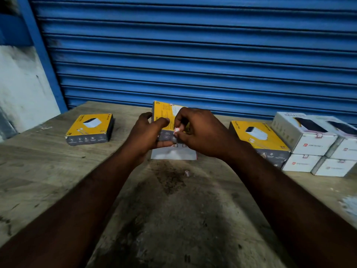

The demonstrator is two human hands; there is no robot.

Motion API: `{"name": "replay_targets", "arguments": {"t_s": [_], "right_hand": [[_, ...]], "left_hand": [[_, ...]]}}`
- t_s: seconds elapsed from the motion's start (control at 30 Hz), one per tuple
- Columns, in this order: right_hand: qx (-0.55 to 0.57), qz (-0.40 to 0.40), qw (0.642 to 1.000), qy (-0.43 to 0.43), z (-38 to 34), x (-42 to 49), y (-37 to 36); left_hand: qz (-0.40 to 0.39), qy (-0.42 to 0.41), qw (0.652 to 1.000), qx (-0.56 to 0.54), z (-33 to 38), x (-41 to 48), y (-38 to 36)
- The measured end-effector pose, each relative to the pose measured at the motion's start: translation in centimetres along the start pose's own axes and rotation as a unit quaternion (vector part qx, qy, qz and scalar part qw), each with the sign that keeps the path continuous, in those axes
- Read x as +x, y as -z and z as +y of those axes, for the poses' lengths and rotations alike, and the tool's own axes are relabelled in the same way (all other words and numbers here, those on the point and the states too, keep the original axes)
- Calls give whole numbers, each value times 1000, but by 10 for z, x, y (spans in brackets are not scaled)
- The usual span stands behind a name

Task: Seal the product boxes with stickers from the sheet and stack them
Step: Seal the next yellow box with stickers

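My left hand (148,134) holds a yellow and grey product box (164,113) tilted up above the table, thumb across its front edge. My right hand (201,132) pinches a small white and red sticker (177,130) against the box's grey edge. Under the box lies the white sticker sheet (173,152), partly hidden by my hands. Another yellow box (89,128) lies flat on the left. A third yellow box (258,138) lies on the right.
White product boxes (313,144) stand stacked two high at the far right, next to the yellow one. A small scrap (186,173) lies on the worn wooden table (48,180). A blue roller shutter (193,55) closes off the back.
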State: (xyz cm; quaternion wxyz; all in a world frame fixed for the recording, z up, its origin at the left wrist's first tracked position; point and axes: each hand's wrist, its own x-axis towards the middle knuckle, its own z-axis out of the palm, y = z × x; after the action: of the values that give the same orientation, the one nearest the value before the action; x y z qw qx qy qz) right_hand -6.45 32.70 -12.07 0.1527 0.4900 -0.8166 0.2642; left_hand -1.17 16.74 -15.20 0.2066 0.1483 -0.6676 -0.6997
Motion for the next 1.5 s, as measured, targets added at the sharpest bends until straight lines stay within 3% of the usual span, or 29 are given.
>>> {"name": "replay_targets", "arguments": {"t_s": [0.23,0.37,0.47,0.6,0.8,1.07,1.23,1.4,1.5], "right_hand": [[54,26,998,-33,5,-1,-1],[126,76,983,-108,13,-2,-2],[241,98,952,-159,14,-4,-11],[282,114,925,-228,9,-4,-28],[493,63,807,-318,7,-3,-27],[545,69,763,-341,0,0,-41],[561,52,744,-360,1,-1,-39],[571,62,747,-336,5,-5,-47],[510,71,813,-273,10,-10,-49]], "left_hand": [[-6,-11,1000,-7,-1,-1,0],[-1,-23,1000,-19,-1,1,1],[4,-25,999,-37,0,1,1],[4,-46,998,-33,-2,-1,1],[-18,-99,995,-21,-1,-7,-3],[-28,-103,994,-20,3,-6,0],[-30,-48,998,-27,3,-4,1],[-60,20,998,7,0,-5,2],[-55,20,998,39,-3,-3,3]]}}
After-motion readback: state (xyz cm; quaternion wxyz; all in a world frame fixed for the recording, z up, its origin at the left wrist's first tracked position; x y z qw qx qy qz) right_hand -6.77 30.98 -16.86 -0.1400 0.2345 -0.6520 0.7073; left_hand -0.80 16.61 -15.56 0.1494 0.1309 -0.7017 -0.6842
